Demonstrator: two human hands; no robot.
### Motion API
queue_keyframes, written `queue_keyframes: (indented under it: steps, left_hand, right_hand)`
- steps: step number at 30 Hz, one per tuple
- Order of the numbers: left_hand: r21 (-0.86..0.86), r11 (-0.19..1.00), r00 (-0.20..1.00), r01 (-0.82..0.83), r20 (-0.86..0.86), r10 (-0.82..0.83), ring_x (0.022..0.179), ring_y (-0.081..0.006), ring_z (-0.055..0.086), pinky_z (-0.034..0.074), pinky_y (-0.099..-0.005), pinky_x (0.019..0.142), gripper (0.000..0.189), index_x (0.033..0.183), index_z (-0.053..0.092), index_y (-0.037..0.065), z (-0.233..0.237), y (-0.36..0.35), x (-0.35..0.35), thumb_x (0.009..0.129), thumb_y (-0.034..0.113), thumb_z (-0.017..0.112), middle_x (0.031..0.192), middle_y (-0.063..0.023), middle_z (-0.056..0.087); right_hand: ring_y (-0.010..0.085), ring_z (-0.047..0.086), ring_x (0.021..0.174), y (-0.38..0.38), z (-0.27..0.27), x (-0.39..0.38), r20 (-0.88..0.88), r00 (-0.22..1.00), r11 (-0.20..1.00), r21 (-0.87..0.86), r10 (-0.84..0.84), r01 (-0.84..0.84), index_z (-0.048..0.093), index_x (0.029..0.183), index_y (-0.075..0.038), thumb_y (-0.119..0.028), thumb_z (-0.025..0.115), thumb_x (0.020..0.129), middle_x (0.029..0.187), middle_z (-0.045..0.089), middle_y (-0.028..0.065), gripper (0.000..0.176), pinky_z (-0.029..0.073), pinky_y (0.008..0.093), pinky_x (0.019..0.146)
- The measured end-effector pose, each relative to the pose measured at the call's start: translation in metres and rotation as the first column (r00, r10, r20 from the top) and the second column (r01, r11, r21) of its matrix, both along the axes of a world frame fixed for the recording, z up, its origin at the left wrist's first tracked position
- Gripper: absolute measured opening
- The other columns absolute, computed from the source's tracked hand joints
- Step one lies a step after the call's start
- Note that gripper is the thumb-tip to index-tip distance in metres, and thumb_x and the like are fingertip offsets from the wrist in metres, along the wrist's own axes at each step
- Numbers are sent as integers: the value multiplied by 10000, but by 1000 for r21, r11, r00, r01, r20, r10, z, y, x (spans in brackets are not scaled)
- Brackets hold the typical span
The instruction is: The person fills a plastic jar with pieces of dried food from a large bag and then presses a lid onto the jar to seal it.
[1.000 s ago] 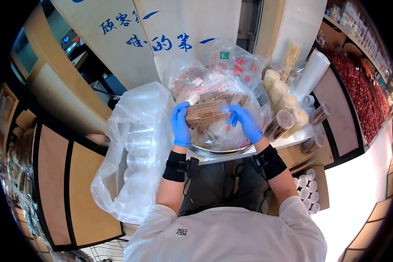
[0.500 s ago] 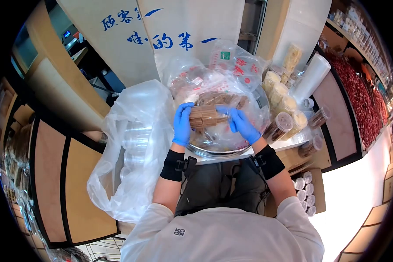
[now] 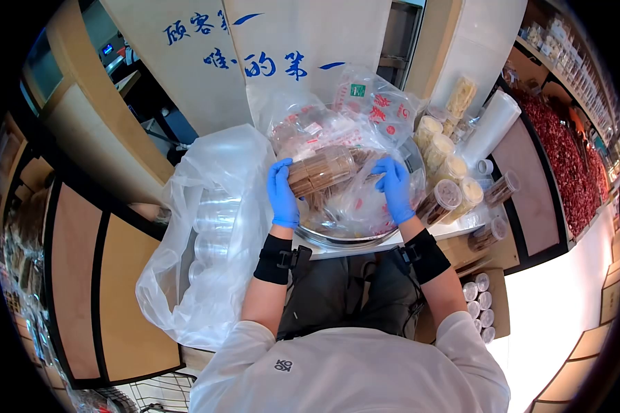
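Observation:
In its blue glove, my left hand (image 3: 281,193) is wrapped round the closed end of a clear plastic jar (image 3: 322,171). Flat brown pieces stand packed in the jar, which is tilted with its other end toward the upper right. My right hand (image 3: 395,189), also gloved in blue, is apart from the jar, over the plastic bag (image 3: 355,203) in a round metal basin (image 3: 344,242). Its fingers are curled together by some brown pieces; what they pinch is too small to make out.
To the left lies a large plastic bag (image 3: 217,162) of clear jars. Filled jars (image 3: 453,167) and a plastic roll (image 3: 492,124) stand right of the basin. A carton of lidded jars (image 3: 484,301) sits lower right. A lettered panel (image 3: 289,34) rises behind.
My right hand has come off the jar and moved right and slightly down. The jar, still in my left hand, has tilted, its free end rising toward the upper right.

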State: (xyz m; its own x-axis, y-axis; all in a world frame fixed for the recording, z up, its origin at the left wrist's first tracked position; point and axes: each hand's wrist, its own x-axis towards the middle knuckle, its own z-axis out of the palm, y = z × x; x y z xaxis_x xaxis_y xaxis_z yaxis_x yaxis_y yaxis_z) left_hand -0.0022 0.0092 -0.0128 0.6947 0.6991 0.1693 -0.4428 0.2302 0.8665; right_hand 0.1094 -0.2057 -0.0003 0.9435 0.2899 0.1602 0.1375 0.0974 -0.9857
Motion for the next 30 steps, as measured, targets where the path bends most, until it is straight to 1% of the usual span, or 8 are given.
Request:
queue_keyframes:
  steps: [5, 7, 10, 17, 19, 22, 25, 30]
  left_hand:
    - [-26, 1000, 1000, 4, 5, -4, 768, -98, 539, 422, -225, 443, 228, 1044, 591, 101, 13, -6, -10, 912, 240, 468, 941, -16, 568]
    - [-27, 1000, 1000, -5, 11, 5, 762, -98, 539, 427, -225, 454, 226, 1039, 594, 101, 13, -7, -9, 912, 239, 468, 942, -15, 568]
    - [-17, 1000, 1000, -19, 22, 19, 754, -98, 538, 432, -222, 460, 222, 1027, 601, 100, 11, -6, -7, 912, 238, 469, 939, -15, 568]
    - [20, 1000, 1000, -19, 22, 18, 738, -117, 576, 451, -244, 433, 268, 1077, 594, 90, 10, -5, -8, 905, 243, 458, 981, -18, 585]
    - [3, 1000, 1000, -8, 23, 8, 739, -118, 580, 451, -244, 435, 273, 1080, 593, 89, 11, -6, -9, 903, 247, 458, 979, -21, 586]
    - [28, 999, 998, -45, 36, 44, 741, -123, 587, 452, -244, 436, 286, 1083, 590, 88, -3, 1, -2, 899, 264, 458, 973, -27, 585]
    - [14, 997, 997, -73, 35, 73, 739, -129, 593, 452, -244, 432, 302, 1083, 588, 89, -1, 2, -3, 895, 289, 460, 966, -33, 584]
    - [-36, 998, 997, -54, 46, 56, 735, -132, 600, 451, -242, 425, 321, 1085, 582, 92, -2, 2, -3, 888, 316, 463, 956, -35, 586]
  right_hand:
    - [223, 575, 526, -15, -32, 29, 185, 980, 867, -498, 77, 26, 643, 841, -32, -246, 514, 857, 749, 658, 116, 250, 483, 342, 570]
    - [327, 616, 700, -10, -30, 25, 382, 846, 515, -843, 372, 155, 642, 812, -23, -206, 561, 796, 843, 643, 156, 201, 495, 402, 681]
    - [360, 601, 857, 0, -30, 26, 568, 554, 601, -786, 608, 146, 638, 845, -16, -190, 575, 784, 930, 629, 166, 195, 484, 411, 756]
    - [371, 587, 872, 28, -37, 11, 516, 630, 751, -637, 581, -171, 644, 880, -36, -159, 568, 782, 950, 613, 167, 174, 486, 411, 772]
    - [361, 584, 892, 29, -21, 7, 270, 703, 413, -910, 658, -36, 636, 932, -47, -152, 565, 781, 979, 600, 185, 197, 484, 413, 781]
    - [355, 586, 905, 29, 15, -10, 228, 885, 406, -913, 406, 49, 631, 964, -50, -144, 549, 774, 1020, 592, 192, 227, 479, 424, 790]
    - [355, 592, 901, 30, -3, 9, 794, 564, 825, -464, 226, 322, 622, 1018, -61, -149, 525, 776, 1034, 588, 186, 275, 475, 439, 795]
    - [377, 591, 877, 26, -28, 19, 629, 561, 666, -725, 538, 174, 588, 1122, -55, -134, 495, 797, 1003, 581, 205, 347, 470, 458, 806]
